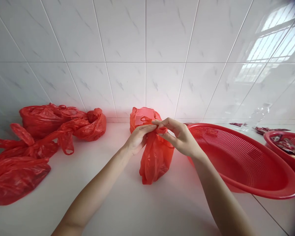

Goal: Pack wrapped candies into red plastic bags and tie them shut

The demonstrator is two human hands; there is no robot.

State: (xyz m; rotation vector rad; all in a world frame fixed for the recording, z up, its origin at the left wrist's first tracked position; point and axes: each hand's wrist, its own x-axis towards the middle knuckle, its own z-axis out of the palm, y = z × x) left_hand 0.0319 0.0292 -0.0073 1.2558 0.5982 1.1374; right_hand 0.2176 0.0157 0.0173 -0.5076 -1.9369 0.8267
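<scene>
1. The left hand (137,139) and right hand (180,136) meet over the middle of the white bench (118,196), close to its back edge where it joins the tiled wall (147,49).
2. Both hands grip the top of a small red plastic bag (153,157), which stands upright on the bench between them.
3. The left fingers (147,128) are pinched on the bag's gathered top from the left side; thumb and fingertips press the thin plastic together.
4. The right fingers (162,124) are pinched on the same bunched plastic from the right, touching the left fingertips.
5. Part of the bag's mouth rises behind the hands, loose and crumpled.
6. Just beside the right wrist lies a large red perforated basket (245,160), tilted, its rim near the bench's right side.
7. A second red basket (287,147) sits at the far right edge, holding dark wrapped bits that are too small to make out.
8. A clear plastic bottle (257,116) stands behind the baskets against the wall.
9. Toward the bench's left edge, well apart from the hands, lies a heap of red bags (51,124), some filled and knotted.
</scene>
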